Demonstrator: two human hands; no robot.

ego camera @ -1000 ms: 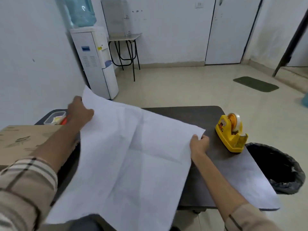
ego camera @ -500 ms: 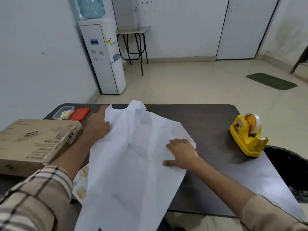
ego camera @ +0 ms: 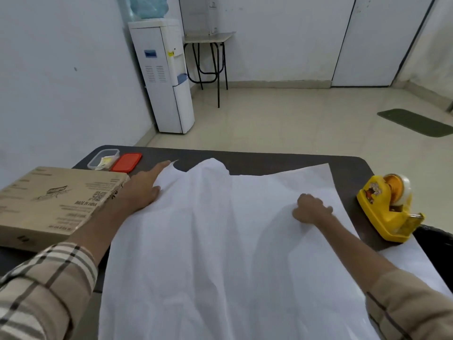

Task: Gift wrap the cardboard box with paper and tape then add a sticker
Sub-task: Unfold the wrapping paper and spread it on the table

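Observation:
A large white sheet of paper (ego camera: 208, 241) lies spread over the dark table (ego camera: 282, 160), with a raised hump near its far edge and its near part hanging off the front. My left hand (ego camera: 144, 187) lies flat on the paper's left edge, fingers stretched out. My right hand (ego camera: 310, 208) presses on the right part of the sheet with curled fingers. The flat brown cardboard box (ego camera: 56, 200) rests at the table's left end, beside my left forearm. A yellow tape dispenser (ego camera: 387, 207) stands at the right end.
A small clear tub (ego camera: 103, 159) holding yellow items and its red lid (ego camera: 127, 162) sit at the far left corner. A black bin (ego camera: 436, 239) is off the right edge. A water dispenser (ego camera: 164, 77) and a folding stand (ego camera: 208, 57) stand beyond the table.
The paper has come down from being held up and now lies spread wider to the right. My right hand has slid rightward on it; my left hand has flattened on the left edge.

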